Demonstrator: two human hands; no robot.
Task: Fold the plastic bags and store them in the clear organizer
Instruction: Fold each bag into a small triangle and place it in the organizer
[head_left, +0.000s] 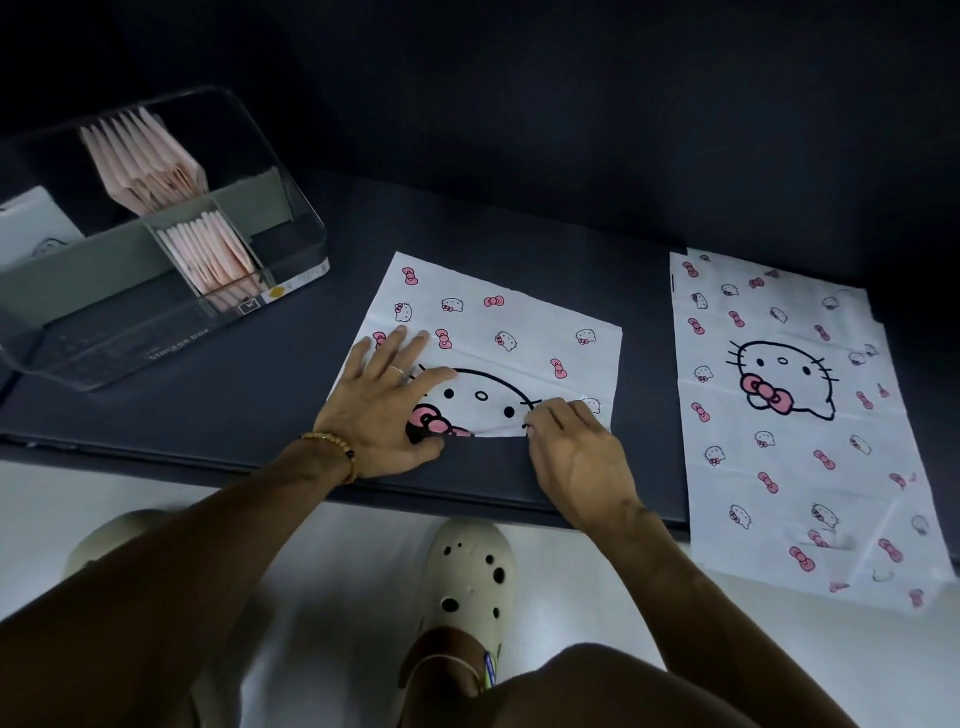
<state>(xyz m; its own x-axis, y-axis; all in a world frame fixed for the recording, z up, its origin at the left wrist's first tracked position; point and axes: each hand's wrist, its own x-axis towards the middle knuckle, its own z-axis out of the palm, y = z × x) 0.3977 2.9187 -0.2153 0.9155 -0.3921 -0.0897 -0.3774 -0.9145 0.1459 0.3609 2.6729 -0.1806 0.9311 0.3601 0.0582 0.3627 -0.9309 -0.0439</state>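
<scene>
A: Where is the bag?

B: A folded cat-print plastic bag (498, 338) lies on the dark table (234, 395). The left hand (384, 410) presses it with flat, spread fingers; the right hand (571, 441) pinches its near edge.

A: Any risk?

B: The slick plastic may slide, skewing the crease. The clear organizer (156, 249) sits far left; another unfolded bag (789, 415) waits right.

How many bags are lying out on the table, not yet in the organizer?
2: the half-folded bag under both hands, and the flat bag at the table's right end. Others may be hidden off-frame.
</scene>
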